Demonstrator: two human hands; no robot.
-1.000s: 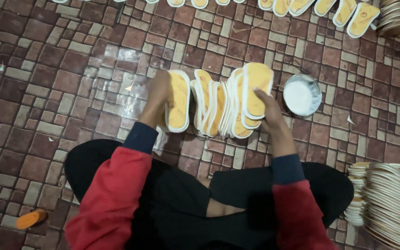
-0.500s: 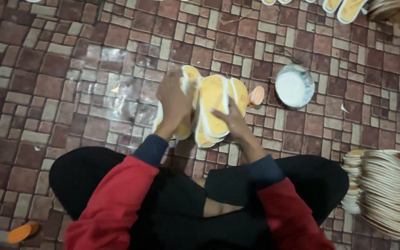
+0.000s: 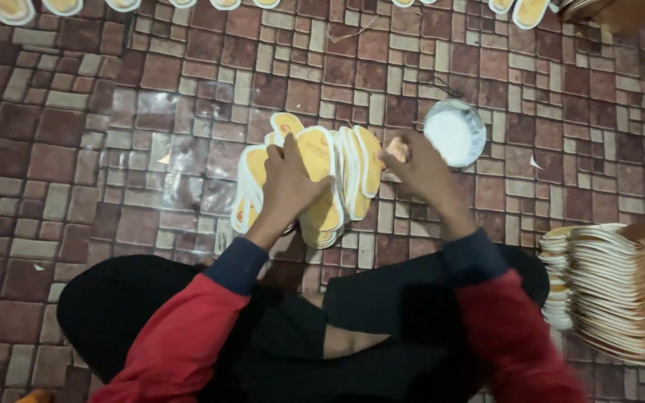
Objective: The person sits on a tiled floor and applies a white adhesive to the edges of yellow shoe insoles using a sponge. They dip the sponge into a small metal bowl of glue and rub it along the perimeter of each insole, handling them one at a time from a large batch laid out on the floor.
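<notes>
Insoles, the fanned bunch of yellow foam shoe-shaped ones (image 3: 315,179), now lie mid-frame on the brick floor, left hand (image 3: 289,183) pressed flat on them, right hand (image 3: 419,172) pulled off toward the white bowl (image 3: 455,133), pinching something small.

Left hand (image 3: 290,183) flat, fingers spread; right hand (image 3: 418,168) curled, forearms extended.

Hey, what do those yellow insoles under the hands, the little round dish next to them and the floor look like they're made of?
Insoles: thin flat sheets, likely foam or board with a matte yellow facing and white edges; they fan out like cards. Round dish: smooth rim, perhaps plastic or metal, holding something white; hard to tell. Floor: glazed ceramic tile in a brick pattern, judging by the glossy reflections.
</notes>
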